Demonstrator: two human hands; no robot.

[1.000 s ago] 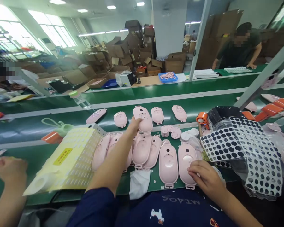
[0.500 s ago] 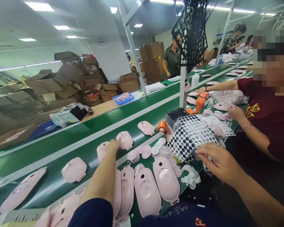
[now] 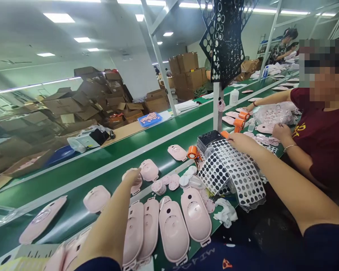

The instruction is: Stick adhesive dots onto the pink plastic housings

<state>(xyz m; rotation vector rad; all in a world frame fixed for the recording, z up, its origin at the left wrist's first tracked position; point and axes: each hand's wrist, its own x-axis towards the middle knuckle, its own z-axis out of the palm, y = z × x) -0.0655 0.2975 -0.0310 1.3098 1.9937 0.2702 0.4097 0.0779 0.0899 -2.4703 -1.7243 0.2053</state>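
Note:
My left hand (image 3: 134, 176) reaches over the green belt onto a small pink plastic part (image 3: 136, 185); its fingers are mostly hidden behind the wrist. Another pink part (image 3: 149, 170) lies just beyond it. At the right, my right hand (image 3: 237, 142) is at the upper edge of the sheets with black dots (image 3: 244, 177), fingers pressed together; what they hold, if anything, is too small to make out. Long pink parts (image 3: 173, 229) lie side by side at the near edge, with round pink discs (image 3: 159, 186) behind them.
An orange tape dispenser (image 3: 192, 152) sits left of a stack of black sheets (image 3: 209, 138). Black perforated sheets hang on a metal post (image 3: 217, 109). At the right, a person in a dark red shirt (image 3: 322, 143) works with pink parts. A crumpled white cloth (image 3: 226, 212) lies near the edge.
My right hand has moved up and away to the far edge of the dotted sheets. My left hand has shifted slightly left. Pink parts on the belt have shifted right in view.

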